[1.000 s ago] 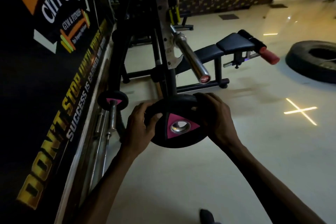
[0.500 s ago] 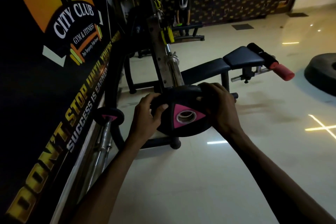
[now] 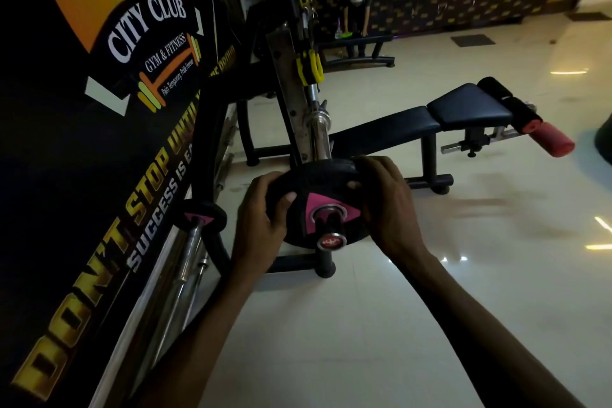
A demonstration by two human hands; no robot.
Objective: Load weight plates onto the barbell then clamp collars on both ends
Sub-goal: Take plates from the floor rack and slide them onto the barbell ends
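Note:
A black weight plate (image 3: 314, 182) with a pink triangle round its hole sits on the near end of the chrome barbell sleeve (image 3: 320, 129). The sleeve's red-marked end cap (image 3: 330, 242) pokes out through the hole. My left hand (image 3: 261, 219) grips the plate's left rim, thumb on its face. My right hand (image 3: 387, 205) grips the right rim. The barbell rests on the rack upright (image 3: 288, 83). Yellow and black collars (image 3: 309, 67) hang on the bar further up.
A black bench (image 3: 463, 109) with a red roller pad stands behind the bar. Spare bars with a small pink-marked plate (image 3: 203, 217) lean by the banner wall on the left. A person stands at a far bench (image 3: 357, 3). Pale tiled floor lies to the right.
The plate went from held in front of the sleeve's tip to slid onto it; the end cap now shows through the hole. Both hands kept their grip.

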